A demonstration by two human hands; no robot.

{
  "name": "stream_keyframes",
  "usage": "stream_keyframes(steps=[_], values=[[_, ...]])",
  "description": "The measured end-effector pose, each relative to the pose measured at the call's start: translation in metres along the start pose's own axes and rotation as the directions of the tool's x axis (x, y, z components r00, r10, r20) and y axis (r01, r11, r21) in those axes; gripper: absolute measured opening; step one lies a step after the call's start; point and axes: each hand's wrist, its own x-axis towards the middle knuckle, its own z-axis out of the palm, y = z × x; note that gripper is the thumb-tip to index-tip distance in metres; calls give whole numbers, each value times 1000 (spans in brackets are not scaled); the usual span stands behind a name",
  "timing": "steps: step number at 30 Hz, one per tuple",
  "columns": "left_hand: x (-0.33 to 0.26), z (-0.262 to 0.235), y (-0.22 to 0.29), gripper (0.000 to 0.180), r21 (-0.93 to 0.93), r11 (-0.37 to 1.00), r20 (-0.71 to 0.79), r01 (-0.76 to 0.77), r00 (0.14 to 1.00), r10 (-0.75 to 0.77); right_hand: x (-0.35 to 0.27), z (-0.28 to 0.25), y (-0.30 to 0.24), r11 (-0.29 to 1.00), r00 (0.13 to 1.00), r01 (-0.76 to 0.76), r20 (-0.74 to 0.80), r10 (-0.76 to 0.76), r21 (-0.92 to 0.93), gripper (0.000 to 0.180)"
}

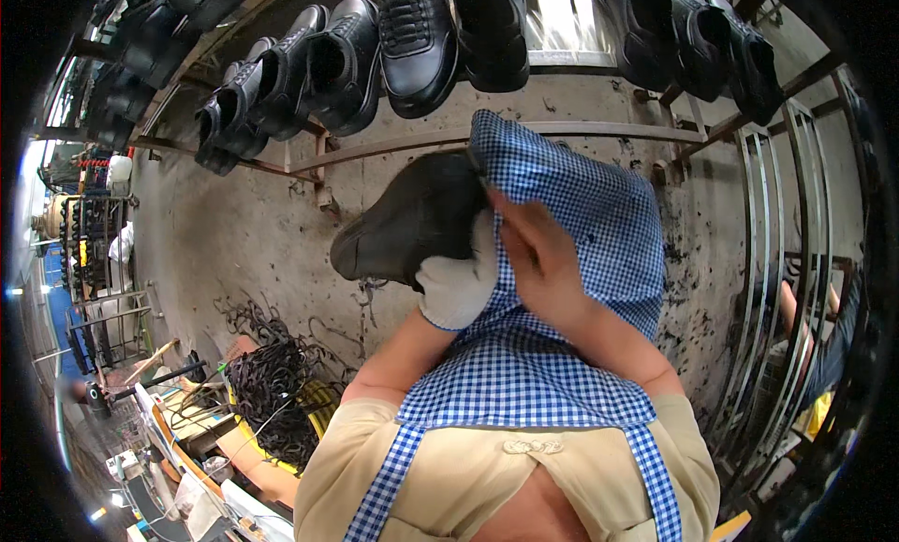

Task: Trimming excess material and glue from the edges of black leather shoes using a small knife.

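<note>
the left hand (456, 285), in a white glove, is gripping a black shoe (412, 222) from underneath, holding it up in front of the chest with the toe pointing left, while the bare right hand (543, 261) is closing on a fold of the blue checked apron (571, 214) and pressing that cloth against the shoe's heel end. the shoe is hanging in mid-air, well below the rack of black shoes (412, 46) running along the metal rail (421, 149) up top. the risk here, as i'm judging it: the glove is carrying the whole shoe alone, so a hard push from the cloth side could be twisting it out of that grip and dropping it toward the stained floor (234, 242). the apron is also covering the heel, so whatever is being wiped is hidden from sight, and grit in the cloth could be scuffing the leather. a tangle of black laces (272, 383) is lying low on the left, well apart.
</note>
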Motion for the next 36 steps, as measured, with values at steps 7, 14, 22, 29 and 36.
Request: stream_keyframes(steps=[7,14,22,29,36], values=[[6,-18,26,33,-49,978,196,203,962,-190,7,-29,13,992,994,-108,36,106,67,42],[10,-13,22,30,-137,962,180,237,961,-211,-22,-25,11,988,998,52,35,-47,-149,42],[6,-8,23,30,-74,962,144,264,957,-252,-30,-24,11,972,998,16,62,-1,-236,47],[6,-6,23,26,-40,979,137,200,972,-193,-32,-10,10,991,1000,-7,-10,6,-135,44],[2,1,16,28,90,987,98,135,985,-143,-25,-4,10,995,996,-94,9,94,-24,43]])
